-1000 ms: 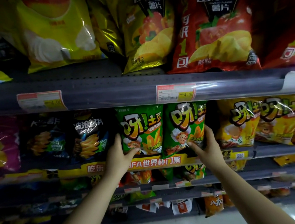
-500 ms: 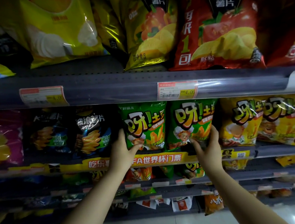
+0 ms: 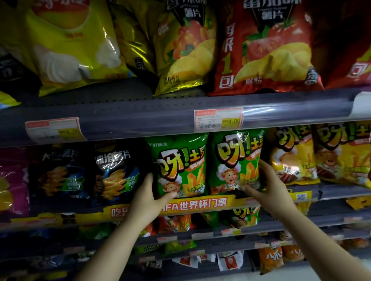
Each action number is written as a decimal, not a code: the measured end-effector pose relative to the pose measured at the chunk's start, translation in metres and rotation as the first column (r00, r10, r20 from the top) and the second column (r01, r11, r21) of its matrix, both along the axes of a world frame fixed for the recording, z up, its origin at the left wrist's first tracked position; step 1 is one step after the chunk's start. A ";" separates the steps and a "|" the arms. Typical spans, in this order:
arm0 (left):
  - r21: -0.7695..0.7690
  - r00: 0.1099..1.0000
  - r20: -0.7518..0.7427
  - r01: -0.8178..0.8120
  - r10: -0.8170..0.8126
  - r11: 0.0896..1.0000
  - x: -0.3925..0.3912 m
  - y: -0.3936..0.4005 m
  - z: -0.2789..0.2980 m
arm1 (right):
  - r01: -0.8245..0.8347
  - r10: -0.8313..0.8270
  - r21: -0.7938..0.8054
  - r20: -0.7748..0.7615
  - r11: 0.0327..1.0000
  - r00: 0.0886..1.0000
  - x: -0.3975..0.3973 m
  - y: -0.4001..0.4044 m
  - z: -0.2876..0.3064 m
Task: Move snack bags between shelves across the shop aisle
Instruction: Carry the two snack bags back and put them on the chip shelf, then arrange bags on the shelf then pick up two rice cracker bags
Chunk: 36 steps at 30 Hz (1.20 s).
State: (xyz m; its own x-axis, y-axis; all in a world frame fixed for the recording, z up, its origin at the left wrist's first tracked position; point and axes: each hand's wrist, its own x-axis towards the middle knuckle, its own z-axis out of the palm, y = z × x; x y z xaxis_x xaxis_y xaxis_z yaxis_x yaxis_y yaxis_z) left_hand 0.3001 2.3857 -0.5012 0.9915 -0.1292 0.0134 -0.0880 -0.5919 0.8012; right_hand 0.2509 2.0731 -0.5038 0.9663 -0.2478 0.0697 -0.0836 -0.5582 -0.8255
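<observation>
Here, bags: two glossy green crinkled-foil snack bags stood upright side by side on the grey metal middle shelf, the left green bag touching the right green bag.
Hands: the left hand was clamped on the left bag's outer lower edge, thumb across its bottom front; the right hand was clamped likewise on the right bag's outer lower corner.
Relation: both bags lay directly ahead of and just above the hands, long axes vertical; each hand was equally near its own bag, the pair bracketed between them.
Edges: the yellow promotional strip ran along the shelf lip just under the bags; the upper shelf rail with its red-and-white price tag sat close over their tops.
Neighbours: a dark blue wavy-chip bag pressed beside the left hand, a yellow foil snack bag beside the right.
Room: sideways looked tight; judged the clear way out was straight toward the person, over the lip.
</observation>
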 end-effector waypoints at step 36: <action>-0.002 0.857 0.075 0.511 -0.509 0.860 -0.093 -0.107 -0.010 | 0.312 -0.424 0.389 0.245 0.867 0.872 -0.157 0.018 0.060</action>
State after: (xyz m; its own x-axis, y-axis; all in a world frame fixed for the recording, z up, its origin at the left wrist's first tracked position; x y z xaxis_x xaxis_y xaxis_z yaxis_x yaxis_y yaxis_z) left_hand 0.2071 2.2784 -0.5113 0.7833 -0.6154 0.0878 -0.4282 -0.4319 0.7938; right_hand 0.0938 2.0913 -0.4441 0.7389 -0.6428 0.2020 0.0642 -0.2312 -0.9708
